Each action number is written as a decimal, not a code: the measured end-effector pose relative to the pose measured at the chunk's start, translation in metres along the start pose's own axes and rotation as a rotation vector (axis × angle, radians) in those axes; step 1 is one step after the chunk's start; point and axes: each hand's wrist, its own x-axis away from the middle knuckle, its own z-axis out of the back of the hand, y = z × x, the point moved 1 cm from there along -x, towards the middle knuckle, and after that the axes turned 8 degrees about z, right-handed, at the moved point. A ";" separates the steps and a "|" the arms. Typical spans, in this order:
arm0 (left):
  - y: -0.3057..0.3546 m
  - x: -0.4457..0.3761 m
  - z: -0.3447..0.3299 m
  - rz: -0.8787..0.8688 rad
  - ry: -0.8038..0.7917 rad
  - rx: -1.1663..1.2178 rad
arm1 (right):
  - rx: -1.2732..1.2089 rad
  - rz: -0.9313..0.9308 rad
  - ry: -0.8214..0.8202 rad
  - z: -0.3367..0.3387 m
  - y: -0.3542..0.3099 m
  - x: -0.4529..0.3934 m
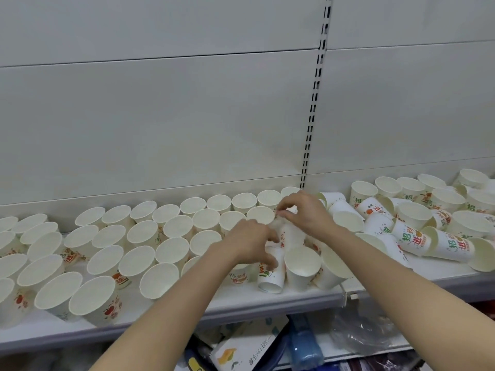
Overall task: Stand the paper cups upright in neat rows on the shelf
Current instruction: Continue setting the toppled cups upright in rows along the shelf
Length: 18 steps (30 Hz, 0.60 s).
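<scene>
Paper cup (290,231) pinched by both hands (250,241) (305,212) near shelf edge (241,307).

Both forearms are bare to the elbow, no sleeves, rings or watch.

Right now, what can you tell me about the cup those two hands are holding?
The held cup is a white paper cup with a bit of red print, blurred and mostly hidden. It seems to hang tilted above the shelf, between the upright rows and the jumbled pile. The left hand curls around its lower part, and the right hand pinches its top. An upside-down cup stands just below.
</scene>
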 end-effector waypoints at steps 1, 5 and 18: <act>0.002 -0.003 -0.004 0.004 -0.029 -0.031 | 0.003 -0.022 0.007 0.007 0.006 0.002; 0.006 -0.005 -0.008 0.042 -0.038 0.015 | 0.051 -0.087 -0.149 0.016 0.027 0.014; 0.015 0.044 -0.032 0.300 0.365 0.104 | 0.032 -0.230 -0.323 0.000 0.033 0.007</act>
